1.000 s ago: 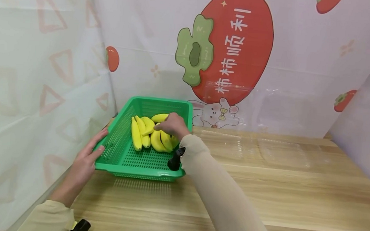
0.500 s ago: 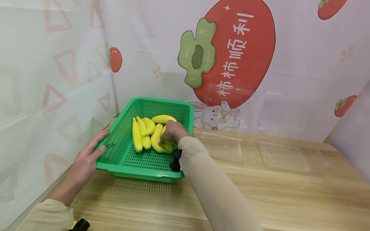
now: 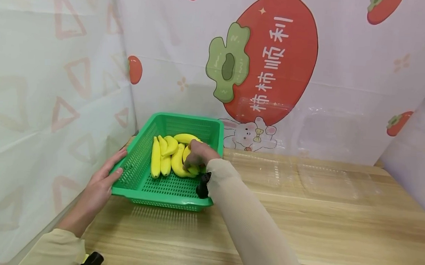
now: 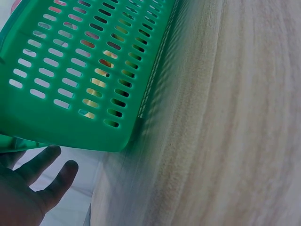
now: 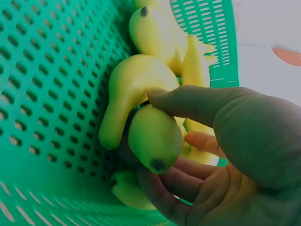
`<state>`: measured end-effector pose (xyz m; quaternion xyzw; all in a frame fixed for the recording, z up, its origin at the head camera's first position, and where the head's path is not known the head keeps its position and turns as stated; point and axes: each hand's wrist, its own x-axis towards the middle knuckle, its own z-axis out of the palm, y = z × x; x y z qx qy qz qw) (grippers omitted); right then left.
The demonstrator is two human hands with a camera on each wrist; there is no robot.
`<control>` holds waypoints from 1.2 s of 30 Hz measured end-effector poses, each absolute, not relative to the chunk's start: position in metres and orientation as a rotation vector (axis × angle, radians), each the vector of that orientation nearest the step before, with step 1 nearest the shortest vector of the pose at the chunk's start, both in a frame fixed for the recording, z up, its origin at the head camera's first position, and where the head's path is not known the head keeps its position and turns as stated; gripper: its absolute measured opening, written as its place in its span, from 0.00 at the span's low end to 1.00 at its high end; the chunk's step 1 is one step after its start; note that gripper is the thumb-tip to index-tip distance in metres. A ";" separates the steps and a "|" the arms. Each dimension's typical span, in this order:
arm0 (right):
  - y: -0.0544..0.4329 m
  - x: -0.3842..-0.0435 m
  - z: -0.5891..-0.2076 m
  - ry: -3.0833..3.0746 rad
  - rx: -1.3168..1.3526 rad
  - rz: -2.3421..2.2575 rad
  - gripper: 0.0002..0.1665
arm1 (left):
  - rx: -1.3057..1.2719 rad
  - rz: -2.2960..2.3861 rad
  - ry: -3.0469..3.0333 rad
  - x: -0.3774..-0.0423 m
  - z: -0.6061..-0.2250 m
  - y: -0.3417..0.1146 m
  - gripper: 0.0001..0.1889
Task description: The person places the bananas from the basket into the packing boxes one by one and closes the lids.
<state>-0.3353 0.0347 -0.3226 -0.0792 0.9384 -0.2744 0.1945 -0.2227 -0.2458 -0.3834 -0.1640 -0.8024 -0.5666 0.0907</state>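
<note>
A green perforated plastic basket (image 3: 167, 198) stands at the left of the table, with several yellow bananas (image 3: 156, 157) lying at its far end. My left hand (image 3: 97, 188) holds the basket's left rim, and its lower fingers (image 4: 61, 181) extend outside below the rim in the left wrist view. Inside the basket, my right hand (image 3: 197, 155) has thumb and fingers around one greenish-tipped banana (image 5: 155, 136) on the right side. Beside that one, a curved banana (image 5: 141, 77) lies close to the thumb. Part of the gripped banana is hidden by the hand in the head view.
Clear plastic trays (image 3: 324, 181) stand on the wooden table (image 3: 318, 232) to the right, against the patterned back wall (image 3: 343, 67). A white side wall (image 3: 29, 160) is close to the basket's left. A black wrist device (image 3: 204, 185) hangs inside the basket.
My right hand has moved down from over the middle bananas to the right-hand ones, and its fingers have closed around one. The left hand has stayed on the rim.
</note>
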 end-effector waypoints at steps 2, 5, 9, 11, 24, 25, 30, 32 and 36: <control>0.036 -0.336 -0.324 2.638 -0.209 -0.796 0.42 | -0.487 -1.695 -2.379 -0.222 -0.384 -0.246 0.29; 0.037 -0.336 -0.326 2.644 -0.184 -0.846 0.20 | -0.492 -1.700 -2.372 -0.222 -0.384 -0.246 0.28; 0.038 -0.338 -0.327 2.619 -0.137 -0.944 0.19 | -0.506 -1.693 -2.371 -0.221 -0.384 -0.246 0.29; 0.038 -0.339 -0.328 2.606 -0.111 -0.982 0.21 | -0.508 -1.692 -2.370 -0.221 -0.384 -0.246 0.29; 0.039 -0.336 -0.324 2.613 -0.047 -1.074 0.10 | -0.494 -1.682 -2.361 -0.221 -0.383 -0.246 0.28; 0.039 -0.336 -0.323 2.613 -0.035 -1.092 0.09 | -0.494 -1.684 -2.361 -0.221 -0.383 -0.246 0.28; 0.041 -0.336 -0.324 2.588 0.002 -1.154 0.09 | -0.503 -1.710 -2.353 -0.221 -0.383 -0.245 0.28; 0.041 -0.336 -0.324 2.578 -0.004 -1.171 0.09 | -0.503 -1.708 -2.354 -0.221 -0.383 -0.245 0.28; 0.042 -0.336 -0.325 2.552 -0.037 -1.203 0.10 | -0.499 -1.703 -2.355 -0.221 -0.383 -0.244 0.28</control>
